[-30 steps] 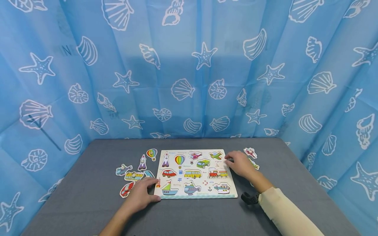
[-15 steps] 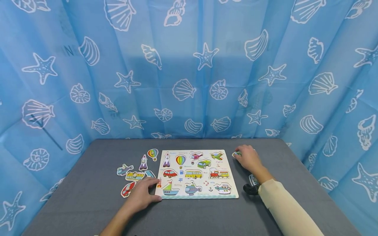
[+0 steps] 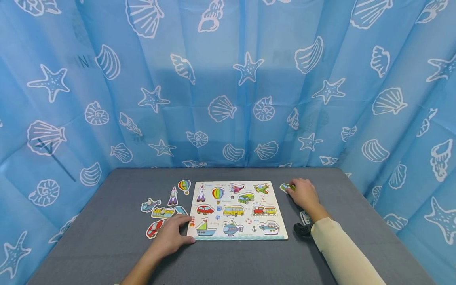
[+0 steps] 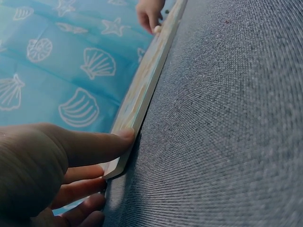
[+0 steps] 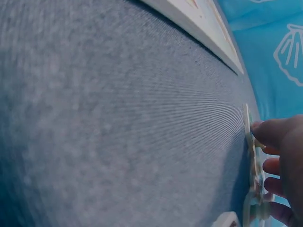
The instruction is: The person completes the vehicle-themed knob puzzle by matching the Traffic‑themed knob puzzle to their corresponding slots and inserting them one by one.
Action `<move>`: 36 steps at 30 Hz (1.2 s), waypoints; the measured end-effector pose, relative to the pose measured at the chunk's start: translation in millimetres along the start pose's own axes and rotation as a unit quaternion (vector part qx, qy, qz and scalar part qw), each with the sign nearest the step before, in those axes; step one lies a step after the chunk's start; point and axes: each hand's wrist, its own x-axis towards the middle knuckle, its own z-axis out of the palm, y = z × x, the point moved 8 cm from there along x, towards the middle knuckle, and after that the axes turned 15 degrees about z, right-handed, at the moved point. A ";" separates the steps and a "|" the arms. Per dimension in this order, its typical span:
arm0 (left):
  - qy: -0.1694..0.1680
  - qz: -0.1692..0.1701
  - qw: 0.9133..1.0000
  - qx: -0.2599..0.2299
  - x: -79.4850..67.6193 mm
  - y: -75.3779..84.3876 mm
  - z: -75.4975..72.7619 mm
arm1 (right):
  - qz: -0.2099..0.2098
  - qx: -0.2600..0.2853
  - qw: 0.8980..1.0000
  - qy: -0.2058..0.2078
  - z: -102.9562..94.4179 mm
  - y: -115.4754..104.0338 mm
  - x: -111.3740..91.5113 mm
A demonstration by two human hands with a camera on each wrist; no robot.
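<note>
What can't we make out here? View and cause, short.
- Head: lower end of blue piece, behind left hand.
- Head: some print on the board, too small.
- Left wrist: board's face, seen nearly edge-on.
- Right wrist: part of right hand, cut by right edge.

1 bd, 6 loose pcs L, 2+ R, 1 curtain.

Right hand has moved to green piece.
</note>
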 end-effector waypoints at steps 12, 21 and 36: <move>-0.002 -0.007 1.000 -0.008 -1.3 -5.0 5.0 | 0.005 -0.027 0.999 -0.035 4.5 -4.5 11.0; 0.004 0.003 1.000 -0.003 -0.7 -3.8 4.7 | 0.031 0.004 0.999 -0.042 3.8 -17.3 8.6; 0.007 0.004 1.000 -0.001 -0.7 -2.0 1.9 | -0.001 0.125 0.992 -0.012 13.2 -54.4 -8.2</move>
